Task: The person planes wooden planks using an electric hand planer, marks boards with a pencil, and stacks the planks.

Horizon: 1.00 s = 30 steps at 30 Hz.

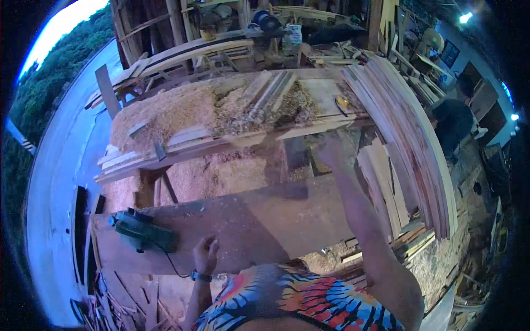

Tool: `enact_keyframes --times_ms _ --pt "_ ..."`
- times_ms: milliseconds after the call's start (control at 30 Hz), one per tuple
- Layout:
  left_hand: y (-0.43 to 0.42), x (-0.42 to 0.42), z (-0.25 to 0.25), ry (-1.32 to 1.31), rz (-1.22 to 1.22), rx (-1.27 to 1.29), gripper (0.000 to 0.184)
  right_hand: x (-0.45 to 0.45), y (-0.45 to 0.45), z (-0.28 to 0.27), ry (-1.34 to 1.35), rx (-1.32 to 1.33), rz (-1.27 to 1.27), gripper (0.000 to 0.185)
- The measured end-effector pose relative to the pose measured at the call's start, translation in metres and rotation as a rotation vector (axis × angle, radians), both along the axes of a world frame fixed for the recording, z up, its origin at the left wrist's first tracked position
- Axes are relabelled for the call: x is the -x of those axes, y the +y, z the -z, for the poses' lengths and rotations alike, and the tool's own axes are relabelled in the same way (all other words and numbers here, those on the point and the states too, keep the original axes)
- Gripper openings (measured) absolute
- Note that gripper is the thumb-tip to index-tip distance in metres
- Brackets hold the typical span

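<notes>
My left hand (206, 255), with a watch (201, 276) on its wrist, is over the near edge of a broad wooden board (243, 223). Its fingers are loosely bent and apart, with nothing seen in them. To its left a green power planer (144, 229) rests on the board, its cord trailing toward me. My right arm reaches forward past the board, and my right hand (330, 152) is near the front edge of the shavings-covered workbench (326, 126). Motion smears that hand, so its fingers and anything in them cannot be made out.
Long planks (406, 140) lie stacked along the right. Wood shavings (165, 113) heap on the bench, around some narrow strips (271, 96). A yellow tape measure (343, 102) lies toward its right end. Scrap wood (118, 303) litters the lower left. A person (454, 121) bends at the far right.
</notes>
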<state>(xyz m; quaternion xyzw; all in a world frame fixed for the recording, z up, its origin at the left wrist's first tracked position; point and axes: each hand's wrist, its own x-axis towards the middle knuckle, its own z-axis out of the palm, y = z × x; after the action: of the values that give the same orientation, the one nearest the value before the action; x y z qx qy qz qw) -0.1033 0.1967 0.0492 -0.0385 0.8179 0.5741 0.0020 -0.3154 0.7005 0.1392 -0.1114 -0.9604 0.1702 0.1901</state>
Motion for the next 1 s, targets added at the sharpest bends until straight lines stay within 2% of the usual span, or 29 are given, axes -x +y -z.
enact_keyframes --times_ms 33,67,100,167,233,300,433,467,533,567,667,767,800,867,967,1000 --pt "-0.003 0.001 -0.004 -0.022 0.016 0.14 0.028 0.019 -0.028 0.002 -0.025 0.029 -0.052 0.051" --pt "-0.002 -0.003 -0.008 0.002 0.011 0.112 0.027 0.04 -0.051 0.002 -0.043 0.056 -0.113 0.05" --pt "0.001 -0.005 -0.02 0.039 -0.012 0.088 0.027 0.058 -0.07 0.003 0.056 0.046 -0.211 0.048" --pt "-0.017 -0.012 -0.004 0.187 -0.009 0.365 0.026 0.099 -0.119 0.013 0.298 0.042 -0.455 0.043" --pt "-0.027 -0.024 -0.015 0.117 -0.097 0.267 0.025 0.147 -0.155 0.019 0.242 -0.166 -0.557 0.042" --pt "-0.037 -0.037 -0.029 0.089 -0.216 0.269 0.025 0.169 -0.194 -0.011 -0.098 -0.116 -0.522 0.036" --pt "-0.052 -0.075 -0.032 0.131 -0.493 0.136 0.023 0.258 -0.224 0.013 -0.33 -0.391 -0.55 0.024" --pt "-0.056 -0.083 -0.029 0.108 -0.541 0.137 0.023 0.276 -0.226 0.026 -0.302 -0.44 -0.538 0.026" --pt "-0.067 -0.101 -0.025 0.058 -0.643 0.137 0.024 0.35 -0.22 0.094 -0.244 -0.536 -0.523 0.03" --pt "-0.07 -0.109 -0.03 0.01 -0.645 0.325 0.025 0.387 -0.215 0.119 -0.418 -0.611 -0.671 0.039" --pt "-0.071 -0.132 -0.009 -0.033 -0.76 0.238 0.026 0.336 -0.241 0.049 -0.467 -0.227 -0.556 0.05" --pt "-0.064 -0.141 0.0 -0.081 -0.802 0.17 0.027 0.358 -0.239 0.061 -0.455 -0.369 -0.611 0.06" --pt "-0.062 -0.143 0.006 -0.084 -0.799 0.148 0.028 0.362 -0.235 0.069 -0.379 -0.305 -0.62 0.062" --pt "-0.052 -0.134 -0.031 -0.119 -0.747 0.239 0.028 0.364 -0.227 0.084 -0.225 -0.172 -0.621 0.065" --pt "-0.052 -0.127 -0.043 -0.12 -0.713 0.275 0.028 0.347 -0.239 0.055 -0.324 -0.177 -0.324 0.064" --pt "-0.054 -0.128 -0.04 -0.117 -0.71 0.27 0.028 0.341 -0.238 0.037 -0.24 -0.021 -0.325 0.062"
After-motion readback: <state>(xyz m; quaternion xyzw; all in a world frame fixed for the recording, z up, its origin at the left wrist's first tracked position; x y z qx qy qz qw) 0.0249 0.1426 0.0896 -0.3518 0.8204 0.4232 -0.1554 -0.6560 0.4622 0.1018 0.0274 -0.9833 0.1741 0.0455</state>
